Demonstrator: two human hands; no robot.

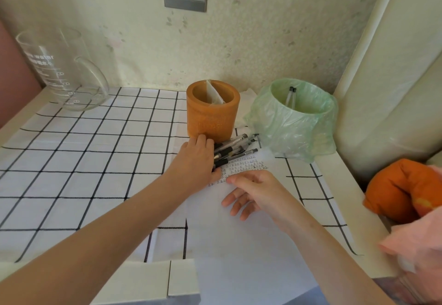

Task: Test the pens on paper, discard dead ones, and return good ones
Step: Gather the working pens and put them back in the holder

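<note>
We see the left hand [194,158] reaching across to a loose bundle of black-gripped pens [235,148]. Its fingers curl over the far side of their ends and its thumb lies on the near side, so it grips the bundle. The right hand [254,192] rests palm down on the white paper [239,245], fingers relaxed and spread, holding nothing.

The pens lie on the far end of the paper, fanned out to the right, just in front of the orange pen holder [212,111] and beside the small bin [294,123]. Rows of small test marks [244,164] cover the paper next to the pens.

The pen holder stands near the desk's far edge, with a folded white slip inside it. To its right, the bin is lined with a green plastic bag, and two clear pens [291,96] stand in it.

A black-and-white checked cloth [83,161] covers most of the desk [346,173]. A glass measuring jug [62,70] stands at the far left corner. An orange cushion [401,190] lies off the right edge.
</note>
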